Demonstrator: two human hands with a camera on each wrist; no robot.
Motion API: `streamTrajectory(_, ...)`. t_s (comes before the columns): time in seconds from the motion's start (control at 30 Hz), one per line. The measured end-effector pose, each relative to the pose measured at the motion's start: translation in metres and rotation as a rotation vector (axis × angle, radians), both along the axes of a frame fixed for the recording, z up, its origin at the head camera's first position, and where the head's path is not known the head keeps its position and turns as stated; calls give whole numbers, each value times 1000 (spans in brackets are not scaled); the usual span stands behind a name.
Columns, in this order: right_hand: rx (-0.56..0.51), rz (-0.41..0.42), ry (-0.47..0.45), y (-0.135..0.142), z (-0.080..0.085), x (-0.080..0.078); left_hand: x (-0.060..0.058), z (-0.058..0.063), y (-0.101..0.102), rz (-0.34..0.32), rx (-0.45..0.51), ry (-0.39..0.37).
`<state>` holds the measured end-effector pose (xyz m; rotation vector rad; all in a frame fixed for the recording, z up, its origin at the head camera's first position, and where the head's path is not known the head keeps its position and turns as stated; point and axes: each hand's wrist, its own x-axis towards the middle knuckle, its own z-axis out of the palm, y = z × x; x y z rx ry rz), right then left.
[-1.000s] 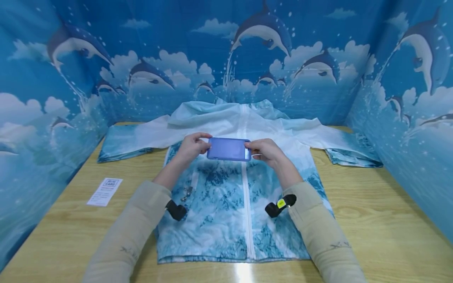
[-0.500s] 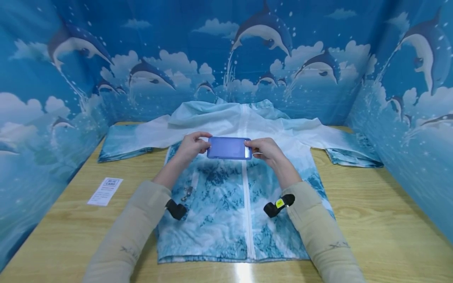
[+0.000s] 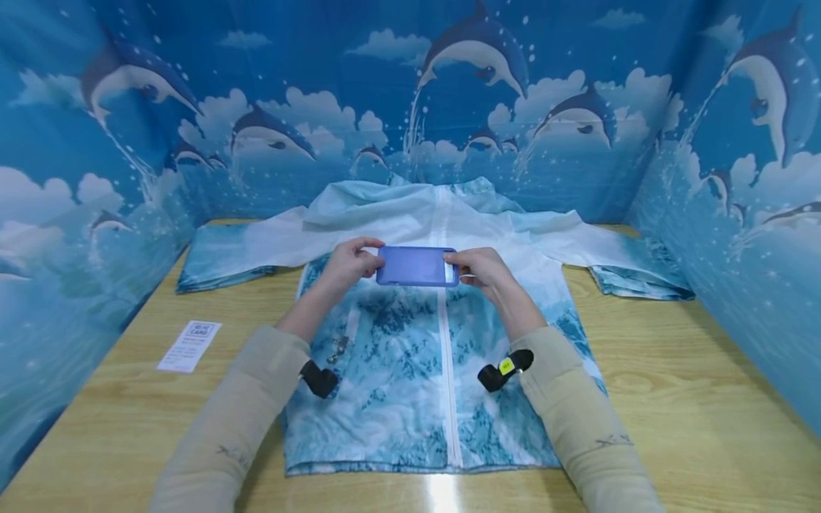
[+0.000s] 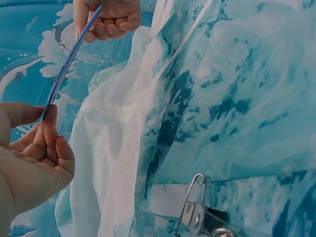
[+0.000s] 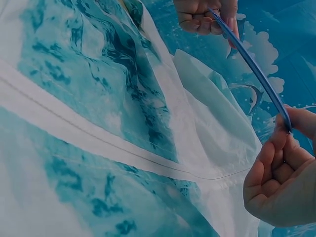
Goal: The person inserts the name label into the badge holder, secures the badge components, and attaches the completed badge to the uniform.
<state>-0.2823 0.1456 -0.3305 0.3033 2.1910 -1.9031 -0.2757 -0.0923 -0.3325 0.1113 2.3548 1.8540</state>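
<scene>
Above the chest of a spread jacket [image 3: 385, 420], both hands hold up a thin, flat purple card holder [image 3: 412, 266]. My left hand [image 3: 349, 263] pinches its left end between thumb and finger. The right hand [image 3: 482, 271] pinches the other end, near a whitish patch. Edge-on in the right wrist view, the card holder [image 5: 256, 71] looks slim and slightly bowed. A badge clip with a safety pin [image 4: 192, 210] sits on the jacket's left front, below the left hand. A printed white paper card [image 3: 189, 346] lies on the table at left.
The teal-and-white zipped jacket lies face up, sleeves out to both sides with their ends folded. Under it is a wood-grain table [image 3: 693, 399]. Blue dolphin-print curtains [image 3: 410, 85] enclose the back and sides. Each wrist wears a small black camera [image 3: 318, 379].
The card holder and both hands stay almost in place, with the card holder tilting very slightly. The whole view shifts by a few pixels. Both pinches stay the same.
</scene>
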Motion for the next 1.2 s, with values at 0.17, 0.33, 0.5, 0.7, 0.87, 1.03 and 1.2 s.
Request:
streamTrajectory(0.17, 6, -5, -2, 0, 1, -1, 1, 1, 1, -1, -3, 13)
streamTrajectory(0.33, 24, -9, 1, 0, 2, -1, 1, 2, 1, -4, 5, 14)
streamTrajectory(0.5, 29, 16, 15, 2, 2, -1, 3, 4, 0, 0, 4, 7)
streamTrajectory(0.7, 13, 89, 29, 6, 0, 1, 4, 4, -2, -12, 26, 5)
streamTrajectory(0.87, 8, 131, 39, 10, 0, 3, 4, 2, -3, -28, 53, -1)
streamTrajectory(1.03, 17, 147, 58, 12, 2, 4, 3, 1, -3, -29, 71, 0)
streamTrajectory(1.2, 13, 145, 66, 14, 3, 5, 3, 1, -2, -31, 70, 2)
